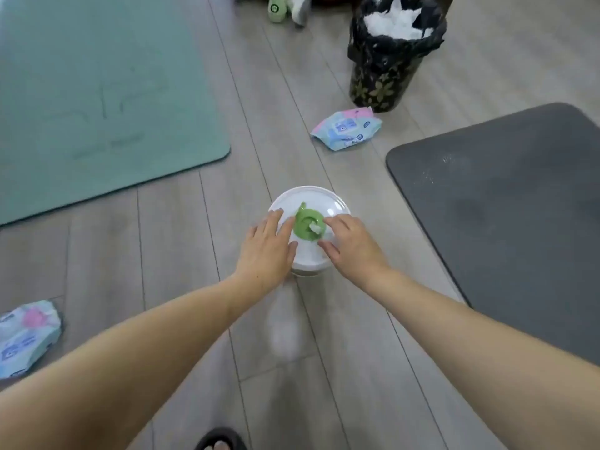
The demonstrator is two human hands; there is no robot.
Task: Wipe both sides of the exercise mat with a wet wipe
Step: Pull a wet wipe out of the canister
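Both bare forearms reach forward and down from the bottom of the view to a round white wipe canister (310,203) standing on the grey plank floor (181,254) between two mats. The left hand (268,246) lies palm down on the left half of the lid, its fingers straight and slightly spread, the fingertips just beside the green dispenser cap (306,227) and the thumb pointing toward the centre; it presses flat and grips nothing. The right hand (349,245) comes in from the right with its back to the camera, forefinger and thumb drawn together at the white tip of a wet wipe (315,228) standing out of the cap's opening; it looks like a pinch, though the contact itself is small and soft in focus. The teal exercise mat (97,102) lies flat at upper left, well apart from the hands, with faint markings on it that cannot be read. A dark grey mat (506,222) lies flat at right. Two pastel wipe packs, one near the black bin (346,128) and one at the left edge (27,339), carry blue printed labels too blurred to read. The floral-patterned bin (386,69) is filled with white crumpled tissue. A dark slipper toe (220,440) shows at the bottom edge.
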